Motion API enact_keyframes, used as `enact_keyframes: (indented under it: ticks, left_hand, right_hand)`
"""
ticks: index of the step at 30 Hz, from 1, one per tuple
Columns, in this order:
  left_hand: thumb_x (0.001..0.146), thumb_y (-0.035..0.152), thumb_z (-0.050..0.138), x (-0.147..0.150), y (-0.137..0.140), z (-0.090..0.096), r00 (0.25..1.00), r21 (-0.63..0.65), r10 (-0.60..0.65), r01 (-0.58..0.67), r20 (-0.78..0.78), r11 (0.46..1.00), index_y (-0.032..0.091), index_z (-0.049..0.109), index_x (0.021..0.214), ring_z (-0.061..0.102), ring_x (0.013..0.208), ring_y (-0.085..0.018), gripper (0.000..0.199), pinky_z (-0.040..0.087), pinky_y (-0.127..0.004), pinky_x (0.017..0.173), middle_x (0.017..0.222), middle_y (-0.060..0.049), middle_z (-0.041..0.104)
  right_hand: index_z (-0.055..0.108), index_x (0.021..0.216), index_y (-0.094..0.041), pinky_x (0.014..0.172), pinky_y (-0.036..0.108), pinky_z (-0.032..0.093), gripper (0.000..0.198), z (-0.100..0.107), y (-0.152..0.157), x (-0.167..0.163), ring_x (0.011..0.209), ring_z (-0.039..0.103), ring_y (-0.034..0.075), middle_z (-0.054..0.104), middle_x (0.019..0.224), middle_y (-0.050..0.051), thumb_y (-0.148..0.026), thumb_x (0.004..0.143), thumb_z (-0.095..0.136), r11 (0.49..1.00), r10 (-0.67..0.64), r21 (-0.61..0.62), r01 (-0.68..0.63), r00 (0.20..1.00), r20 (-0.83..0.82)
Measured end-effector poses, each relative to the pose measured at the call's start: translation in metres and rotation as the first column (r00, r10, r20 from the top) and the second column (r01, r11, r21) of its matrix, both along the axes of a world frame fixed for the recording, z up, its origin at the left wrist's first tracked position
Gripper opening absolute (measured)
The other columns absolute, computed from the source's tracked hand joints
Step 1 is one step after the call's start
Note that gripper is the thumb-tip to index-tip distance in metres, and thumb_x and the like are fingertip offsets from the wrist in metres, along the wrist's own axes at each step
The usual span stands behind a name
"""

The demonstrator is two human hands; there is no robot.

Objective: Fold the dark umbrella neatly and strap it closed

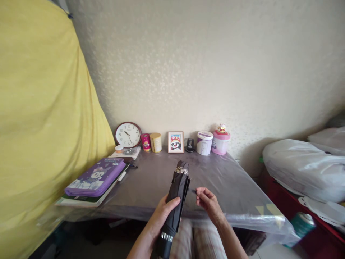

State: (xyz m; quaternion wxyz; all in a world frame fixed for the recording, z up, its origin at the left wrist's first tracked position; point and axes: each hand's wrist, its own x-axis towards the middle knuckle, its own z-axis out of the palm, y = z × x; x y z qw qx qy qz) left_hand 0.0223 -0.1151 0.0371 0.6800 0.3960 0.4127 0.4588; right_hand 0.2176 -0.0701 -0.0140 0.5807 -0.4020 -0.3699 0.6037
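Above the table edge: folded black umbrella (pixel 175 196) gripped in left hand (pixel 161 216).
Left fingers clenched round its canopy, handle end toward the body. Right hand (pixel 208 201) just beside, fingertips pinching the closure strap (pixel 193 190). Beyond the fingers: table (pixel 229 187), framed picture (pixel 176 142), clock (pixel 128 134).

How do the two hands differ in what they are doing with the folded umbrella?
The left hand wraps its whole palm around the folded black umbrella; the right hand only pinches its thin strap between fingertips. The left hand sits on the umbrella's body; the right hand is off to the side. Both are bare and over the table's near edge.
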Motion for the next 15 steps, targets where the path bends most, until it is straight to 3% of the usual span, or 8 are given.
enact_keyframes:
  ticks: [5, 9, 11, 15]
  left_hand:
    - [0.068, 0.046, 0.066, -0.001, 0.0, 0.0, 0.999, -0.007, -0.03, 0.03, 0.016, 1.0, 0.017, 0.054, 0.102, 0.051, 0.042, -0.01, 0.046, 0.039, -0.019, 0.04, 0.054, 0.004, 0.054]
    - [0.072, 0.043, 0.062, -0.001, -0.003, 0.004, 0.999, -0.039, -0.012, 0.014, 0.039, 0.999, 0.018, 0.051, 0.11, 0.052, 0.044, -0.009, 0.046, 0.037, -0.017, 0.042, 0.057, 0.002, 0.056]
    - [0.073, 0.044, 0.062, -0.002, -0.004, 0.006, 0.998, -0.077, -0.012, 0.017, 0.057, 0.997, 0.018, 0.051, 0.107, 0.052, 0.045, -0.009, 0.045, 0.038, -0.017, 0.042, 0.059, 0.001, 0.058]
    - [0.073, 0.044, 0.061, -0.001, -0.002, 0.006, 0.994, -0.125, 0.004, 0.01, 0.11, 0.992, 0.018, 0.05, 0.096, 0.052, 0.045, -0.008, 0.036, 0.038, -0.017, 0.043, 0.061, 0.001, 0.059]
  right_hand:
    - [0.068, 0.073, -0.018, 0.057, 0.023, 0.046, 0.022, -0.002, -0.001, 0.005, 0.05, 0.051, 0.009, 0.057, 0.057, -0.003, -0.031, 0.058, 0.078, 1.0, 0.01, 0.015, -0.008, 0.994, -0.11]
    - [0.069, 0.093, -0.02, 0.077, 0.027, 0.047, 0.039, -0.001, -0.006, 0.01, 0.069, 0.06, 0.012, 0.065, 0.074, -0.001, -0.02, 0.056, 0.079, 0.998, 0.058, 0.027, -0.053, 0.974, -0.22]
    - [0.067, 0.099, -0.021, 0.085, 0.029, 0.045, 0.046, 0.001, -0.008, 0.011, 0.078, 0.061, 0.013, 0.067, 0.081, 0.001, -0.016, 0.055, 0.079, 0.996, 0.088, 0.052, -0.078, 0.965, -0.246]
    - [0.069, 0.095, -0.019, 0.09, 0.032, 0.044, 0.038, 0.003, -0.007, 0.009, 0.083, 0.064, 0.016, 0.069, 0.082, 0.003, -0.019, 0.057, 0.079, 0.998, 0.052, 0.051, -0.039, 0.961, -0.272]
